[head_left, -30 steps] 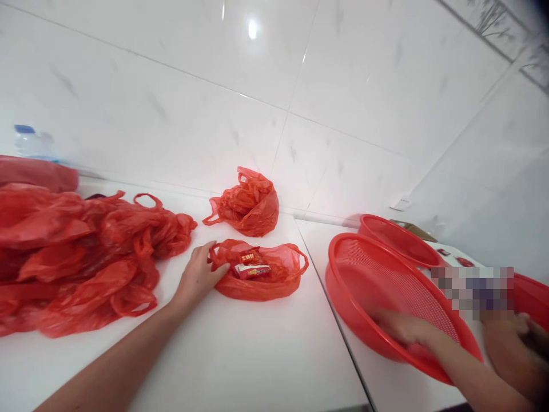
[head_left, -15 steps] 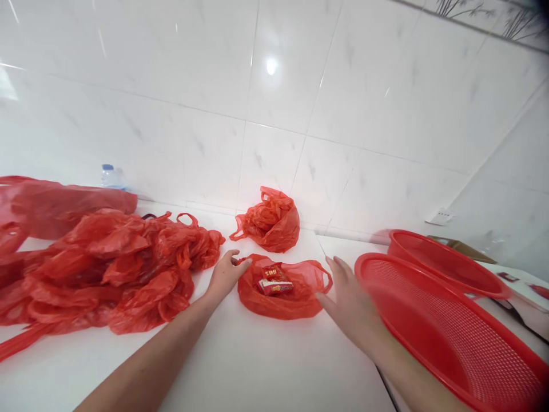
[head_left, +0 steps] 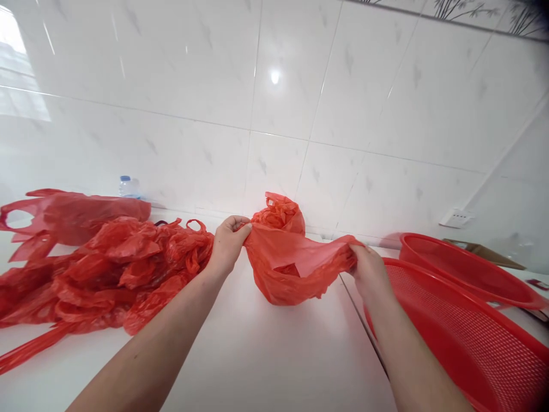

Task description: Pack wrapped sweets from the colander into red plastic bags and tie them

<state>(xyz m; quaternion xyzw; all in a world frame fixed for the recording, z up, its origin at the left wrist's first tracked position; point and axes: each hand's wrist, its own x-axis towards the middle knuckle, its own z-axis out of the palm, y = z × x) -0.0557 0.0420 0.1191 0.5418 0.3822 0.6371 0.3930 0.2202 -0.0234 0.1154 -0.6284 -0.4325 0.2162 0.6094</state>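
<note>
A thin red plastic bag (head_left: 295, 286) hangs stretched between my two hands in the middle of the view. My left hand (head_left: 230, 240) pinches its left upper edge between thumb and fingers. On the other side, my right hand (head_left: 369, 268) is closed around the gathered right edge. Inside the bag a dark red packet (head_left: 288, 269) shows only in part; the rest is hidden by the plastic. Just behind stands another red plastic bag (head_left: 283, 213), crumpled and partly covered by the held one.
A big heap of crumpled red bags (head_left: 124, 269) lies at the left, with a clear bottle (head_left: 127, 187) behind it. Two red mesh baskets, a near one (head_left: 463, 320) and a far one (head_left: 467, 266), occupy the right. A tiled wall (head_left: 214, 143) closes off the back.
Both hands, formerly open beside the bag, have taken hold of its two sides. The bag has been lifted and pulled wide, and its packets are now mostly hidden.
</note>
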